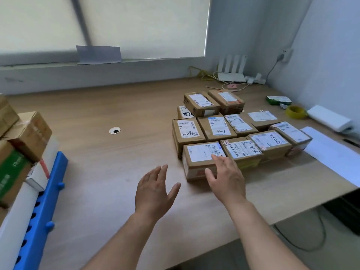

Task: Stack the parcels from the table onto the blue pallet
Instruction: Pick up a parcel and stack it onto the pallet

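I am holding my left hand [155, 189] open above the table [93, 158], fingers spread, gripping nothing. My right hand [227, 177], fingers straight, is hanging over the near corner of the nearest parcel [198, 154]. The blue pallet [43, 201] is lying at my left, carrying stacked boxes [29, 133]. Farther back, the other parcels [218, 126] are sitting packed together.

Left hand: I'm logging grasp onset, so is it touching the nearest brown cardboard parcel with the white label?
Apart. The head view shows a strip of light wooden table between the open left hand and that brown cardboard parcel.
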Tool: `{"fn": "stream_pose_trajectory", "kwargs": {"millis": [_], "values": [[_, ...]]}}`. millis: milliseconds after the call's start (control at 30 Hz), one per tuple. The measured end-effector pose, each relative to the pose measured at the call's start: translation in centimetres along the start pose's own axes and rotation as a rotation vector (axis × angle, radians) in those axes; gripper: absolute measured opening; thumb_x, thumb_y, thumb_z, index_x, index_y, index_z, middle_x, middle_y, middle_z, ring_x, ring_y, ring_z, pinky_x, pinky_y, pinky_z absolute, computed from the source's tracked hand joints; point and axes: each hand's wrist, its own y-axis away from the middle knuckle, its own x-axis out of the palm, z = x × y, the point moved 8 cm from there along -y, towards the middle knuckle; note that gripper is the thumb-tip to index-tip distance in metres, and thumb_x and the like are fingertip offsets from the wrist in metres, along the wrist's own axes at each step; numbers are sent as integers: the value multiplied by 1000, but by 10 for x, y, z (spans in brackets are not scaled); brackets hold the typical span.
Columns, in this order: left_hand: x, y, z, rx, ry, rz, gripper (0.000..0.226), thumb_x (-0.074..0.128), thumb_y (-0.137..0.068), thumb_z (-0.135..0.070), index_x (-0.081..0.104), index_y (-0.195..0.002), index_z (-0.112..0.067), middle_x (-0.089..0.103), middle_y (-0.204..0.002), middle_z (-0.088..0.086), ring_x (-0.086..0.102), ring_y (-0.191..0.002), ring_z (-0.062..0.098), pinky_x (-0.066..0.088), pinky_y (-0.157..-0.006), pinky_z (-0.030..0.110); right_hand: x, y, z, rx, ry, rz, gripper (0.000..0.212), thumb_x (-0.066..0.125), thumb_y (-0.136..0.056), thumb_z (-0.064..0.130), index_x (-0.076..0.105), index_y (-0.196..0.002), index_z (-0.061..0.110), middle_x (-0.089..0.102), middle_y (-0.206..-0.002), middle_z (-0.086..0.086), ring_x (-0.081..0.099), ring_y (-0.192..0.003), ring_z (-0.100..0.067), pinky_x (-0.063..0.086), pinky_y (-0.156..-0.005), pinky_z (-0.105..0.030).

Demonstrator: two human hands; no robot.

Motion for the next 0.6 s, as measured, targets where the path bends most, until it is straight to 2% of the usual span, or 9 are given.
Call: {"fn": "stream_pose_trajectory", "kwargs": {"millis": [133, 367, 600], "values": [[21, -30, -20, -5, 53, 48, 72, 34, -93, -61, 17, -151, -23, 27, -155, -5, 21, -142, 13, 21, -113, 28, 4, -15, -38, 115, -18, 61, 50, 49, -96, 36, 41, -143, 20, 47, -138, -5, 41, -126, -21, 36, -103, -33], [57, -75, -35, -132, 213, 178, 72, 36, -93, -59, 14, -151, -23, 27, -154, -3, 25, -139, 16, 33, -105, 32, 32, -40, -75, 239, -64, 160, 51, 48, -97, 35, 38, -144, 19, 45, -136, -6, 40, -125, -22, 35, -103, -34], [84, -99, -27, -249, 371, 230, 58, 32, -98, -52, 24, -148, -24, 43, -144, 1, 47, -126, 21, 43, -95, 37, 52, -45, -78, 277, -108, 177, 49, 47, -98, 35, 42, -143, 16, 47, -133, -9, 44, -124, -25, 37, -103, -36]]}}
